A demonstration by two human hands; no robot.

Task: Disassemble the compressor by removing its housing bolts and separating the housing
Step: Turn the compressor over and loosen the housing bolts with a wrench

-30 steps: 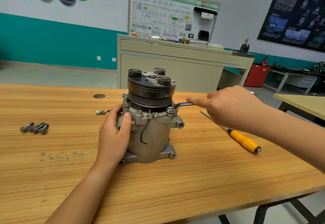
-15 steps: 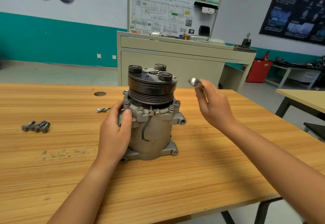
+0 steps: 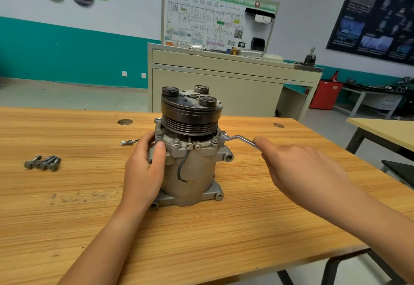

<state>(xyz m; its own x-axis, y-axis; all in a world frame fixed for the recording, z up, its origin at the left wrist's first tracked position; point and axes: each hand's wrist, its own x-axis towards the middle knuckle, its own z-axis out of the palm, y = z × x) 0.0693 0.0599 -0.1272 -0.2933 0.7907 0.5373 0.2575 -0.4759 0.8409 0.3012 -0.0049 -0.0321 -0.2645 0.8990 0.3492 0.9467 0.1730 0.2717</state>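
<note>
Left hand (image 3: 143, 168) wrapped around grey cast-metal compressor (image 3: 190, 172), upright mid wooden surface (image 3: 224, 240). Right hand (image 3: 298, 168) grips bent steel wrench (image 3: 240, 138), head at compressor's 3 o'clock flange. Loose steel bolts (image 3: 42, 162) at 9 o'clock.

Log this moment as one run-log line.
stage: housing bolt removal | left hand: grips compressor upright | right hand: holds wrench, head at right flange | loose bolts: on table, left
</note>
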